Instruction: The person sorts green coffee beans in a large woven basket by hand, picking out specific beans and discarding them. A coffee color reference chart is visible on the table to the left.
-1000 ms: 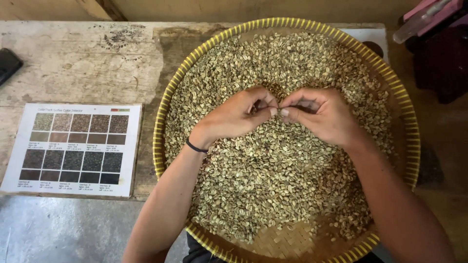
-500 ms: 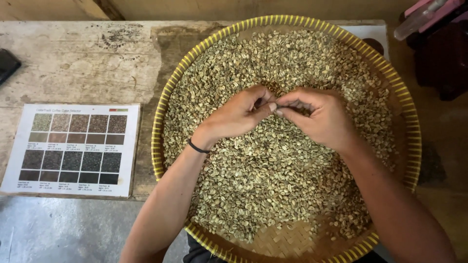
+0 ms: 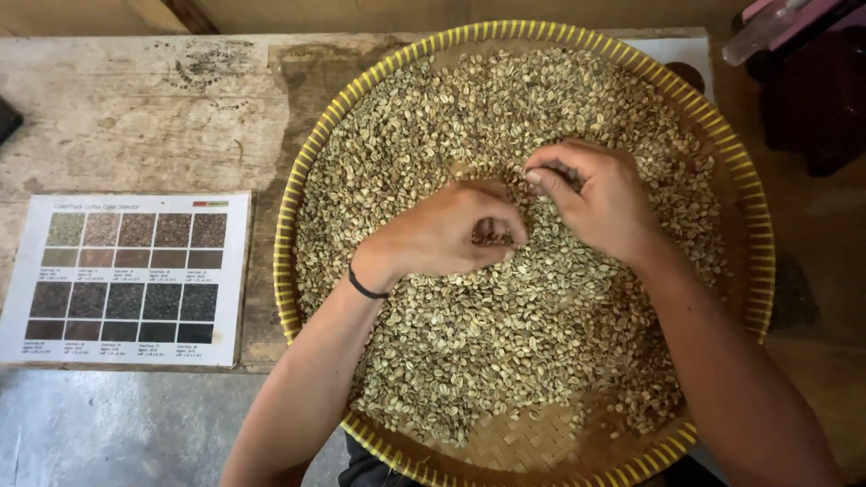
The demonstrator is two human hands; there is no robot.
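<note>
Pale-green beans [image 3: 505,361] heap across the woven tray [image 3: 298,162] right of a colour chart [image 3: 126,275], and I judge them light, hard, skittery, best pinched singly at fingertips: my left hand [image 3: 451,234] cups several, right hand [image 3: 600,203] pinches, contents hidden.
</note>
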